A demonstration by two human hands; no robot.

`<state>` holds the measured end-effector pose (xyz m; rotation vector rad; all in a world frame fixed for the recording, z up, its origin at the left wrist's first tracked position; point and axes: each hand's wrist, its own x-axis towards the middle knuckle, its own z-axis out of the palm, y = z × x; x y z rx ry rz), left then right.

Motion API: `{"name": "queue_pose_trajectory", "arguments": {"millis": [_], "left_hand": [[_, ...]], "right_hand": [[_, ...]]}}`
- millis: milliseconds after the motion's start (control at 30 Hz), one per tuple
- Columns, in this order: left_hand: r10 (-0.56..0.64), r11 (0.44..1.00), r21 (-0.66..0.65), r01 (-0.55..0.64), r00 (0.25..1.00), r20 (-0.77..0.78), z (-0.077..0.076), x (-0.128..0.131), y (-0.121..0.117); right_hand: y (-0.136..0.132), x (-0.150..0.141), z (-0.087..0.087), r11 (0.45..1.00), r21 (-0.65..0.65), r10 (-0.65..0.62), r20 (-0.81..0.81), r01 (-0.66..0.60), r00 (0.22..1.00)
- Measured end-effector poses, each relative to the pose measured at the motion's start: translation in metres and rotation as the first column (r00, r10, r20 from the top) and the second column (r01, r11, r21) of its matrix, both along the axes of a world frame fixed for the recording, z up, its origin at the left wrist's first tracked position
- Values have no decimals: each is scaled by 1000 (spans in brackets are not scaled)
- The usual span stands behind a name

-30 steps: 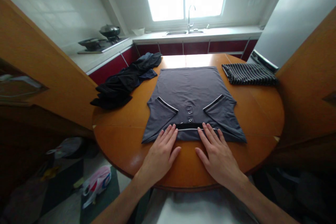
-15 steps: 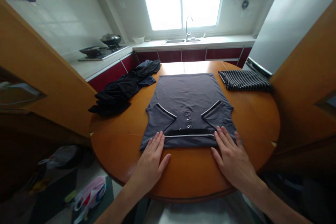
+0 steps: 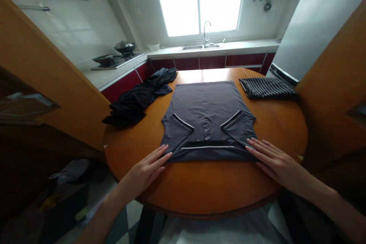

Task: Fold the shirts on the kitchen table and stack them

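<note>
1. Head view, what has just changed: both hands have been moved outward from the collar (image 3: 207, 143) of the grey polo shirt (image 3: 206, 95), so that the collar is left uncovered and the two near corners are now covered by the fingers. By this, the near edge seems to be being smoothed toward its ends.

2. Head view, the shirt: it is laid flat at the middle of the round table (image 3: 206, 188), with the collar end nearest the person. Both sleeves are turned inward, one on each side of the buttons (image 3: 207, 130). To the left of it, dark clothes (image 3: 134, 101) are heaped; to the right, a striped cloth (image 3: 268, 88) is laid.

3. Head view, left hand (image 3: 142, 172): it is held low and slanted inward, with fingers outstretched and fingertips set on the left corner. The thumb is held apart below them; whether any cloth is pinched cannot be told.

4. Head view, right hand (image 3: 278, 163): it is laid palm down, fingers straight and slightly spread, with fingertips rested on the right corner. No pinch is seen.
</note>
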<state>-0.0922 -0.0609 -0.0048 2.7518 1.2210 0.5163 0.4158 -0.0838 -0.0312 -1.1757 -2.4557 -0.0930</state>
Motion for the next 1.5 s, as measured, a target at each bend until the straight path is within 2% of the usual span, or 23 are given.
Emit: {"name": "queue_pose_trajectory", "arguments": {"millis": [233,367,633,833,1067,1300,1500], "left_hand": [[-17,994,-108,11,999,-48,9,13,3],[-68,989,-133,59,995,-70,12,10,14],[-138,986,-88,138,990,13,6,0,37],[-138,985,-99,144,989,60,4,-4,36],[-191,981,12,191,977,97,3,-7,33],[-199,978,-37,205,972,126,8,-11,21],[-183,954,-220,203,977,105,38,-5,-6]], "right_hand": [[1,10,10,997,-19,81,40,-80,996],[5,17,7,994,-21,109,31,-108,994],[9,27,1,990,-42,133,-22,-134,991],[11,28,2,990,-22,136,-46,-137,990],[13,33,1,981,-48,178,-167,-188,970],[-2,35,18,958,-219,135,-232,-187,963],[-21,43,42,901,-392,63,-306,-186,950]]}}
